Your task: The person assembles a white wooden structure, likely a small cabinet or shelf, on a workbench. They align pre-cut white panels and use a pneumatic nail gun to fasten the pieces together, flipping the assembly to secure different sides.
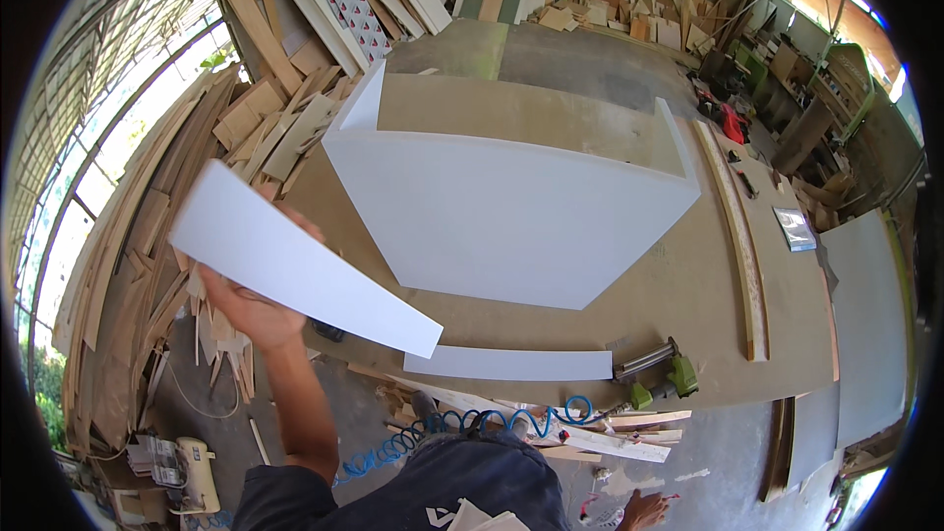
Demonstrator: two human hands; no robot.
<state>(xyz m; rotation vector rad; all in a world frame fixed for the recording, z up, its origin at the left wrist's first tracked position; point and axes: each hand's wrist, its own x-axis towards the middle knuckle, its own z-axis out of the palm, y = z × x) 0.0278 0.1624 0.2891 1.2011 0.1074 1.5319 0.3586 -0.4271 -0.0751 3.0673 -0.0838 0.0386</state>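
Observation:
My left hand (258, 313) grips a long white board (295, 265) from below and holds it raised and slanted over the near left edge of the workbench (678, 295). Behind it a large white open cabinet box (511, 211) stands on the bench. A narrow white strip (506, 364) lies flat along the bench's near edge. My right hand (644, 509) hangs low at the bottom of the picture, fingers spread, holding nothing, above the floor.
A green pneumatic nail gun (669, 379) lies at the bench edge with a blue coiled air hose (462, 425) trailing down. A long wooden strip (737, 246) lies on the right of the bench. Stacks of wood offcuts (157, 236) fill the left side.

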